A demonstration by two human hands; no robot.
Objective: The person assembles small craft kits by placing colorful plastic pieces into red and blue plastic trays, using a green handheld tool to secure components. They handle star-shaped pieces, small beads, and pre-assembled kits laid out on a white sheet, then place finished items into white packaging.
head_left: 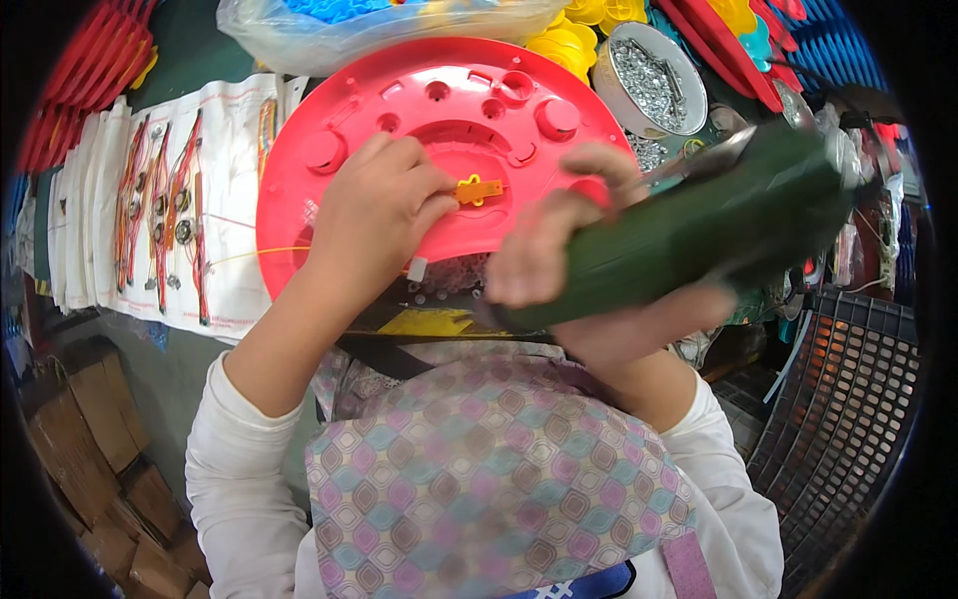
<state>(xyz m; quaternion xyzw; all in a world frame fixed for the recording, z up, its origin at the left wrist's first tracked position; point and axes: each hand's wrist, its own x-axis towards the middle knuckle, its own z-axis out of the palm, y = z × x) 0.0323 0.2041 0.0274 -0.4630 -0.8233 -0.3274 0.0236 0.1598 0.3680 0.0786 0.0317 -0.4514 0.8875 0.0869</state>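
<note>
A large red, rounded plastic shell (599, 120) with moulded posts and recesses lies in front of me. My left hand (374, 200) rests over it, thumb and fingers pinched on a small yellow-orange plastic piece (479, 191) near the shell's middle. A thin yellow wire (284, 249) runs out to the left of my wrist, and a small white connector (417, 268) sits by the shell's near edge. My right hand (539, 250), smeared by motion, is wrapped round a dark green power screwdriver (699, 225). Its tip points up and right, away from the yellow-orange piece.
A bowl of screws (654, 80) stands behind, on the right. White sheets (225, 180) with wired components lie left. A clear bag (299, 40) holds blue parts at the back. Yellow parts (564, 45) lie beside the bowl. A dark plastic crate (838, 389) stands lower right.
</note>
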